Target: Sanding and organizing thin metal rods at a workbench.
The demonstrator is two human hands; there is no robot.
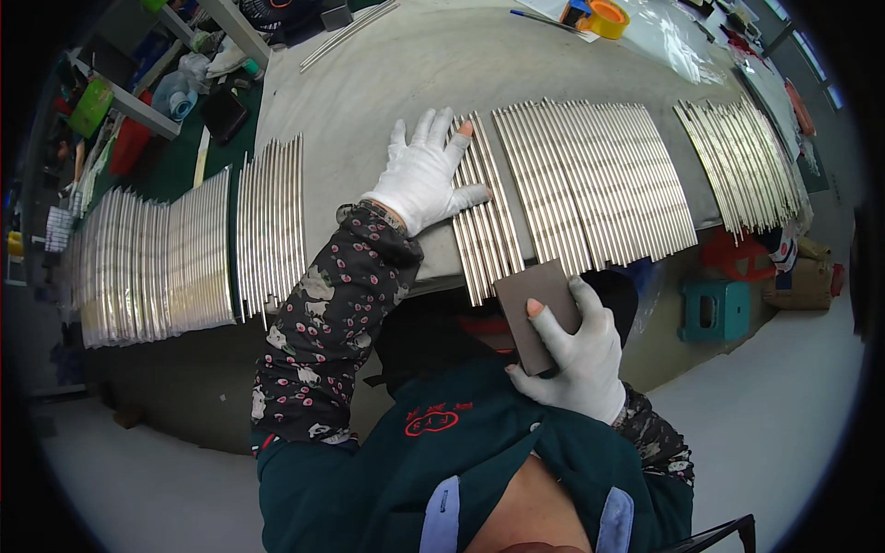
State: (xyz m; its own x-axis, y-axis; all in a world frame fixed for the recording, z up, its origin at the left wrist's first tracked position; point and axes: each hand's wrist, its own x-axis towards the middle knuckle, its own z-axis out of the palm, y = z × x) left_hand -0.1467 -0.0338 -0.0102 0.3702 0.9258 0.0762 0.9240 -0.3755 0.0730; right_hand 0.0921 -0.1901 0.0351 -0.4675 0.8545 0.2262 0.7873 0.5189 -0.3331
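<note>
My left hand (419,175), in a white glove with some bare fingertips, lies flat with its fingers spread. Its thumb and forefinger rest on a narrow row of thin silvery metal rods (486,235) lying side by side on the table. In my right hand (588,359), gloved the same way, is a flat brown sanding block (542,309). The block is at the near ends of that narrow row, by the table's front edge; whether it touches the rods I cannot tell. A wider row of like rods (595,180) lies just to the right.
More rods (272,226) lie left of my forearm, beside a plastic-wrapped bundle (157,263). Another bundle (745,166) sits at the far right. A few loose rods (348,35) and an orange tape roll (608,18) lie at the back. A teal stool (715,311) stands on the floor.
</note>
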